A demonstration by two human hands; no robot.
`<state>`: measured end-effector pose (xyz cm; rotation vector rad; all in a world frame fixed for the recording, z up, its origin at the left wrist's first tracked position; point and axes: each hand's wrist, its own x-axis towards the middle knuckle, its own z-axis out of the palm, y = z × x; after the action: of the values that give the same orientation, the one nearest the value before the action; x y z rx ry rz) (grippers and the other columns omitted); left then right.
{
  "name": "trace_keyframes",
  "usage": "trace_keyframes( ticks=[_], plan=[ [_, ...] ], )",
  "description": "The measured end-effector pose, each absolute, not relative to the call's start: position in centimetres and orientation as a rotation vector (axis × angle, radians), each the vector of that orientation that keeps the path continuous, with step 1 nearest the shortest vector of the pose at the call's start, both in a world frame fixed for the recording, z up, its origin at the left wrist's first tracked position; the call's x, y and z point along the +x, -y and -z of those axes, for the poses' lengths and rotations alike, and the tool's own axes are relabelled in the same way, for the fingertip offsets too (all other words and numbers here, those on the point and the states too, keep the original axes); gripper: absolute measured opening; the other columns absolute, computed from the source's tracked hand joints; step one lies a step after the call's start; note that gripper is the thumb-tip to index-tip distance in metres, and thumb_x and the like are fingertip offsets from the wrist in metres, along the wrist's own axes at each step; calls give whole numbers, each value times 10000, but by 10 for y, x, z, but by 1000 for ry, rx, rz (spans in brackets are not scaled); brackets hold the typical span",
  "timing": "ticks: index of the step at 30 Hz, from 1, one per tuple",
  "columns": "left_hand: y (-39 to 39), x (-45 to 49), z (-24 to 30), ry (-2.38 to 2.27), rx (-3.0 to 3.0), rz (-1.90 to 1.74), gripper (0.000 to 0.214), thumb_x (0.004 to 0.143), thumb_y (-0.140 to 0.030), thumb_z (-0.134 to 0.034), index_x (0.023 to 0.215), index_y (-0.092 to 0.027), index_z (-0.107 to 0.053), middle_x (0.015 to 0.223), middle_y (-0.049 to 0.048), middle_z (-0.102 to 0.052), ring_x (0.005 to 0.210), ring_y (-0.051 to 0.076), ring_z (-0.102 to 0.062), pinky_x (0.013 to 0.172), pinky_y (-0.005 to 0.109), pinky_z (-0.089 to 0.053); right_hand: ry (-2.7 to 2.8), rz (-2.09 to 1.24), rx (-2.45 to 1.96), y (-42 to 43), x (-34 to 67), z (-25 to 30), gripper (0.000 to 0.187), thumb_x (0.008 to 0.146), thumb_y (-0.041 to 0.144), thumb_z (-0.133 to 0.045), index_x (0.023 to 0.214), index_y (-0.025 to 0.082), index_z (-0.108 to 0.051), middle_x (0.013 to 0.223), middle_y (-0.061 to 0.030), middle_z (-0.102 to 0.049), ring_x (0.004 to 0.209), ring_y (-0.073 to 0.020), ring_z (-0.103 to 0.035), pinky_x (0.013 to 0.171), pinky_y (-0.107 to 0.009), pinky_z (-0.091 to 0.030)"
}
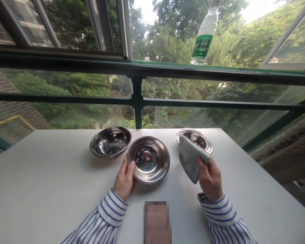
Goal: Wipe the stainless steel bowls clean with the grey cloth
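Note:
My left hand grips the left rim of a shiny metal bowl, thumb over the edge and fingers hidden beneath. The bowl is tilted a little, and a small red and dark label sits on its inner bottom. In my right hand is a folded grey-green cloth, pinched at its right end and held apart from that bowl. Behind the cloth, partly covered by it, stands another metal bowl. A third metal bowl is at the back left, close beside the held one.
A white table lies under everything. Near its front edge is a blurred, pinkish rectangular object. Behind the table run a dark green railing and glass panes. A plastic bottle with a green label stands on the rail.

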<state>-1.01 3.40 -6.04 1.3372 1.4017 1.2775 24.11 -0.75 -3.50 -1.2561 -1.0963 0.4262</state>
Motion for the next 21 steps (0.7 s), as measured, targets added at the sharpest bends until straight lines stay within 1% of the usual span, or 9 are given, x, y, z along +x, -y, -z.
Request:
trace_keyframes(
  ticks=[1,2,5,7,10,12,14,17,21],
  plan=[
    [-34,-10,62,-1405,1384,-1318,515,851,-436,-437,1301,-189,-472,1346,75,-497,1314,200,-347,1095,332,-249,1171,-388,-1274,9,238,35,364,851,319,-528,1202,227,-558,1232,-44,-569,1203,-273,-456,1048,-437,-304],
    [-33,-10,64,-1406,1411,-1346,509,861,-437,-420,1304,-191,-469,1358,69,-487,1324,188,-331,1111,326,-211,1249,-354,-1298,10,234,36,378,858,309,-511,1228,230,-537,1242,-47,-563,1201,-276,-460,1044,-446,-311],
    [-33,-5,63,-1383,1476,-1426,502,884,-446,-374,1305,-190,-469,1369,67,-480,1314,178,-348,1114,322,-209,1548,-280,-1340,12,219,41,411,866,257,-466,1274,221,-493,1231,-73,-573,1141,-276,-516,992,-454,-381],
    [-34,-2,62,-1345,1521,-1468,511,895,-450,-348,1316,-180,-455,1380,70,-467,1326,179,-327,1115,323,-210,1793,-234,-1307,11,208,47,434,849,202,-447,1281,191,-486,1223,-100,-578,1128,-274,-527,974,-461,-399],
    [-36,1,63,-1294,1521,-1473,507,914,-434,-310,1335,-178,-428,1385,67,-461,1328,171,-322,1109,309,-225,2166,-165,-1269,8,193,54,479,802,152,-451,1279,133,-481,1266,-131,-545,1214,-297,-452,1040,-520,-299],
    [-37,3,64,-1268,1533,-1466,503,922,-418,-297,1345,-171,-413,1385,68,-462,1326,167,-325,1105,297,-232,2345,-116,-1294,5,187,54,471,798,172,-461,1264,109,-492,1291,-138,-524,1250,-311,-408,1074,-536,-222],
    [-39,5,64,-1243,1564,-1476,499,924,-408,-298,1344,-165,-413,1374,69,-475,1325,166,-327,1106,293,-230,2437,-72,-1333,1,184,52,438,826,226,-454,1240,100,-514,1287,-144,-528,1247,-314,-411,1083,-523,-206],
    [-44,8,64,-1218,1626,-1528,493,921,-410,-305,1327,-164,-437,1352,70,-500,1324,174,-331,1112,314,-221,2496,-55,-1351,-5,182,47,420,859,294,-428,1219,106,-537,1247,-151,-560,1203,-311,-460,1073,-514,-230],
    [-49,12,65,-1194,1616,-1583,491,922,-418,-289,1311,-172,-460,1343,71,-510,1317,179,-343,1110,332,-230,2537,-190,-1252,-8,172,44,448,872,291,-398,1268,106,-494,1259,-148,-551,1188,-283,-479,1045,-480,-304]
  ],
)
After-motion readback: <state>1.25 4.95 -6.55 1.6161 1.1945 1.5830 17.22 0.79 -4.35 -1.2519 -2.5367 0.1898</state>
